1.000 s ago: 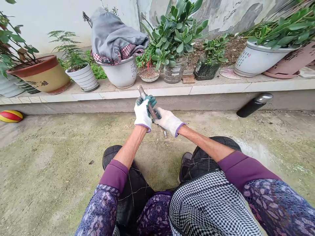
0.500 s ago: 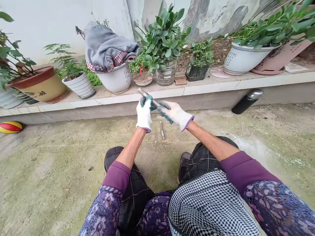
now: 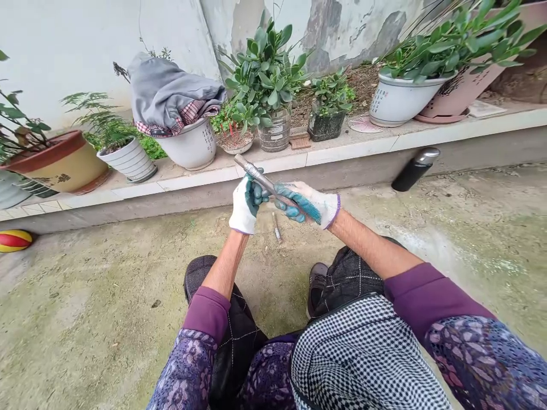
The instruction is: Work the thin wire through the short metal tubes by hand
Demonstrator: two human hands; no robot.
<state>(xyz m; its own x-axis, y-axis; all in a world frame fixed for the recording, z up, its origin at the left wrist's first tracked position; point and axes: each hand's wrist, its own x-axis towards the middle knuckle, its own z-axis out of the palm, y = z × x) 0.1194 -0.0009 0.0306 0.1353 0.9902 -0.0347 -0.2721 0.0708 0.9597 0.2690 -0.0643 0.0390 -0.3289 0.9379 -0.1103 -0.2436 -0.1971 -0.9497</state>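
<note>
A slim brownish rod point(image 3: 270, 183) with a silvery band near its upper end slants between my hands above the ground; its exact kind is unclear. My left hand point(image 3: 247, 200), in a white glove with a green-blue coated palm, is closed about its middle. My right hand point(image 3: 305, 202), gloved alike, is wrapped around the lower right end with the coated palm side partly showing. A shorter rod point(image 3: 277, 228), also with a silvery part, lies on the concrete below my hands.
A low tiled ledge point(image 3: 290, 161) with several potted plants runs along the wall. Grey cloth point(image 3: 171, 85) covers a white pot. A small brush point(image 3: 299, 140) lies on the ledge. A black bottle point(image 3: 412, 171) leans against it; a red-yellow ball point(image 3: 15, 241) is at left.
My right hand has turned, showing more of its coated palm and fingers. The rod's silvery band now shows more fully above my left hand. The view has shifted slightly.
</note>
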